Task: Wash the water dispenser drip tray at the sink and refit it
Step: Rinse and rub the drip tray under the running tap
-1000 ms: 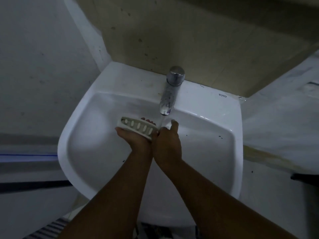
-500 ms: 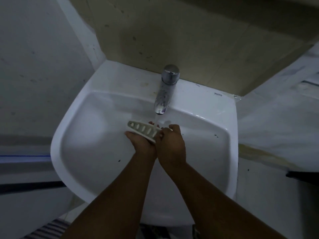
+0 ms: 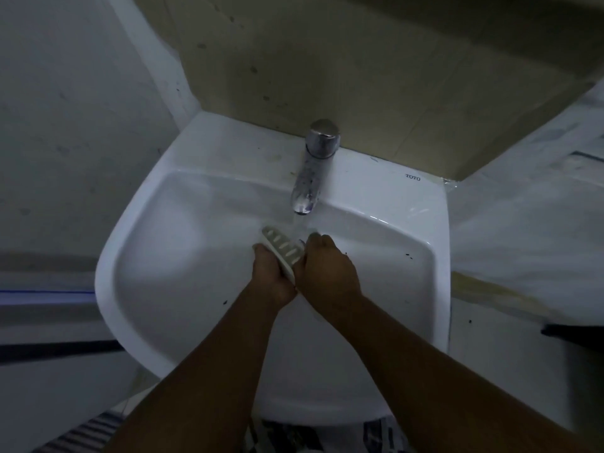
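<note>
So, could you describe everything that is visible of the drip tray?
The drip tray is a small, pale, plastic-looking grille with a row of oval slots. It is tilted over the sink basin, its far end close to the stream from the tap. The left hand grips its left side; the right hand holds its right side.

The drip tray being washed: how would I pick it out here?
Find the white ceramic sink and its chrome tap with water running. Just below the spout, held between the left hand and right hand, is the pale plastic drip tray. Its row of oval slots marks it out.
</note>
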{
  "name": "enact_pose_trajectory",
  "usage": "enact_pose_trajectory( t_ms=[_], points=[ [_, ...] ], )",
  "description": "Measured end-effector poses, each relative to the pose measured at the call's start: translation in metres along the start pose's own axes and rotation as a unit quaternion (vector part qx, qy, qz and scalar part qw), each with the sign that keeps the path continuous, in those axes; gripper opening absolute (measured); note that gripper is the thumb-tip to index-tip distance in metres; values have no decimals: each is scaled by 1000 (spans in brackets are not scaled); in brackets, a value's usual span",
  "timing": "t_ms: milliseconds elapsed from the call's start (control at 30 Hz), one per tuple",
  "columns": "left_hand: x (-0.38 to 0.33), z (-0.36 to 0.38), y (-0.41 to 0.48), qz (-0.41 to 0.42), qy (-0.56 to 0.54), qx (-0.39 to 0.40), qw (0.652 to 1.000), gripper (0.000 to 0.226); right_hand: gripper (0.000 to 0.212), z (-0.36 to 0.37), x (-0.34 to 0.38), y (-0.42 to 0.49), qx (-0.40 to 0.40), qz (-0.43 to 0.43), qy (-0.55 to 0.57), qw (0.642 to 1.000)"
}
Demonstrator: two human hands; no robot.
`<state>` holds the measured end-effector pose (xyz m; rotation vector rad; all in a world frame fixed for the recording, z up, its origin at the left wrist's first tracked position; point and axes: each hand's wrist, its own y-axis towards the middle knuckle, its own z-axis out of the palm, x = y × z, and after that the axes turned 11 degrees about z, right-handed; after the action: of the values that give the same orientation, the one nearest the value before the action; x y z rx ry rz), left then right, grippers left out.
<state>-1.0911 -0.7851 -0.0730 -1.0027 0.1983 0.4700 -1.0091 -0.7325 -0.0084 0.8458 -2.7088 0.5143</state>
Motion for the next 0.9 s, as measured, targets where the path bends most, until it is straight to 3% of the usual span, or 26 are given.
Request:
enact_pose_trajectory(
  t_ms=[167,267,333,400,500,567,667,733,800,833,900],
  points=[
    [-18,6,-1,-17,56,-29,998,67,51,13,1,0,12,-40,30,999],
    [-27,10,-6,-2,39,-3,999,59,48,10,0,9,113,10,105,988],
    [-25,11,-7,29,19,20,999,47,41,6,1,15,230,58,188,953],
    [-18,8,-7,60,84,31,994,48,35,1,6,15,299,112,305,897],
    [-14,6,-15,116,329,3,937,61,23,-7,14,15,291,187,433,832],
    [-13,2,-24,181,410,-33,893,72,20,-10,18,18,248,255,471,807],
    [-15,-4,-34,302,545,-58,780,58,13,-15,23,22,230,310,562,732],
    [-19,-4,-34,341,559,-57,754,62,11,-18,24,24,218,317,603,699],
    [-25,4,-37,322,542,-65,774,63,8,-22,24,26,208,312,621,688],
    [-28,7,-37,300,507,-68,805,63,8,-25,25,25,206,313,610,698],
    [-31,10,-34,230,416,-64,877,66,23,-30,24,26,190,310,545,755]
  ],
)
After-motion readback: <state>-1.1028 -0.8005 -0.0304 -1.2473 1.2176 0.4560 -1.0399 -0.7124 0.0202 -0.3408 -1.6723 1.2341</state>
